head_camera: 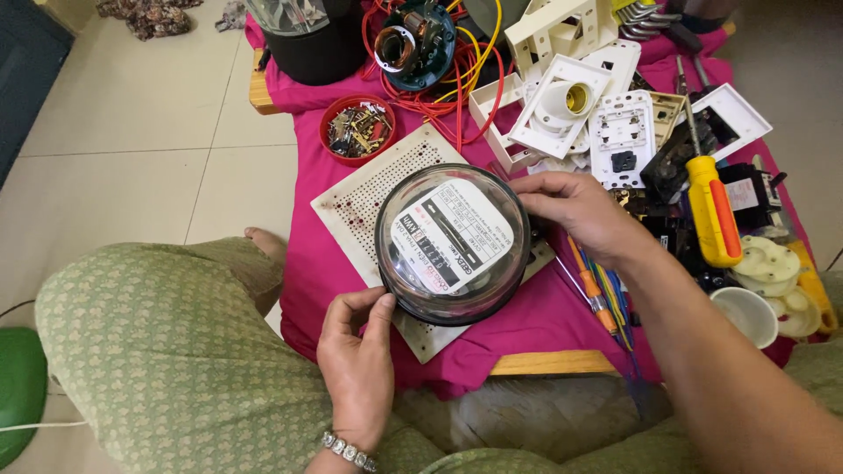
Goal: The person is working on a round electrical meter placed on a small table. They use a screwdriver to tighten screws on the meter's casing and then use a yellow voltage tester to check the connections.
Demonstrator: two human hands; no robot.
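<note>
A round electricity meter (pixel 452 241) with a clear glass dome and a black rim rests on a white perforated board (pixel 373 189). My left hand (pixel 356 355) grips the meter's near rim with thumb and fingers. My right hand (pixel 575 211) holds the far right side of the rim. The board lies on a low table covered with a pink cloth (pixel 320 272). A white label with a dial row shows through the dome.
A red bowl of small metal parts (pixel 358 129) sits behind the board. White sockets and switch plates (pixel 584 105) pile at the back right. A yellow-and-orange screwdriver (pixel 711 211), thin screwdrivers (pixel 597 285), a white cup (pixel 746 312), red wires (pixel 439 96) and a black container (pixel 307 39) surround it.
</note>
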